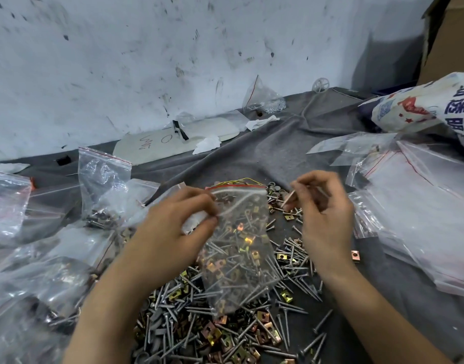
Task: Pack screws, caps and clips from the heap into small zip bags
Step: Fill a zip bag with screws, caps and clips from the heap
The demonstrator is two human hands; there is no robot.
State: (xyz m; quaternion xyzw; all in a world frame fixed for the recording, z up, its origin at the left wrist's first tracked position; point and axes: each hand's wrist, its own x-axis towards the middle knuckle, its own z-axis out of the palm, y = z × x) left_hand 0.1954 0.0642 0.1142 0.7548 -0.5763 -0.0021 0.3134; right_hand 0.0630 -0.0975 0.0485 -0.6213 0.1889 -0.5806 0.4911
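Observation:
My left hand (182, 224) pinches the left edge of a small clear zip bag (238, 248) near its mouth and holds it up over the heap (225, 319). The bag has a red strip along its top, and the heap shows through it. My right hand (323, 206) is raised to the right of the bag's mouth and pinches a few screws (288, 199) between thumb and fingers. The heap of grey screws, brass-coloured clips and dark caps spreads over the grey cloth below both hands.
Filled zip bags (102, 179) pile up on the left. A stack of empty zip bags (415, 195) lies on the right under a printed white sack (430, 103). A bag of small silver parts (262, 98) stands by the scuffed wall.

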